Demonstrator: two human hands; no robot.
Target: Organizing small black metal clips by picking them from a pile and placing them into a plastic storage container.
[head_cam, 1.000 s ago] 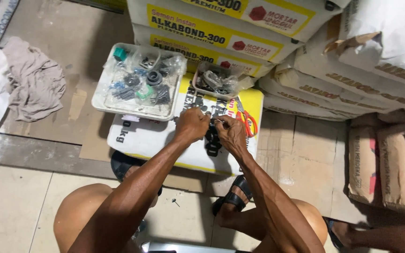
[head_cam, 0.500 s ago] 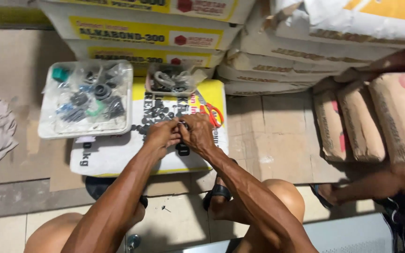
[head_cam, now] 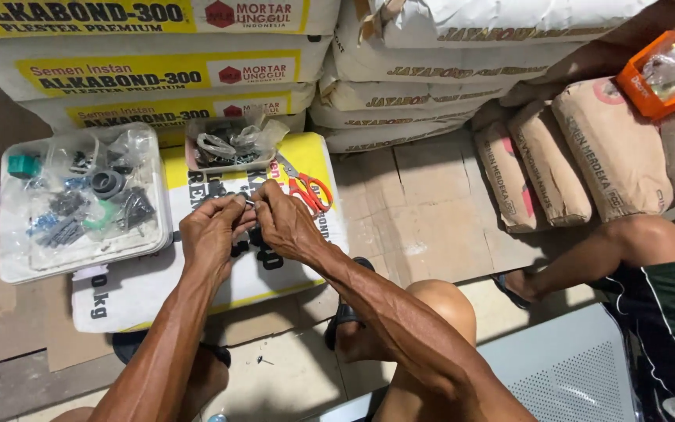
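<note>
While your left hand (head_cam: 211, 234) and right hand (head_cam: 285, 227) are pressed together over the yellow-and-white sack (head_cam: 197, 281), both are pinching a small dark fitting (head_cam: 250, 205) between the fingertips; it's too tiny to identify. Looks like you're mid-assembly, so the next bit needs a steady twist or push. Red scissors (head_cam: 308, 187) and the parts tray (head_cam: 80, 205) sit close by.

The person's arms are bare from the hands up, lean and sinewy, with raised veins and tendons along the forearms. The left hand (head_cam: 211, 234) and right hand (head_cam: 287, 227) wear no gloves, rings or watch. The knees are bare, and dark open sandals (head_cam: 345, 316) are on the feet.
</note>
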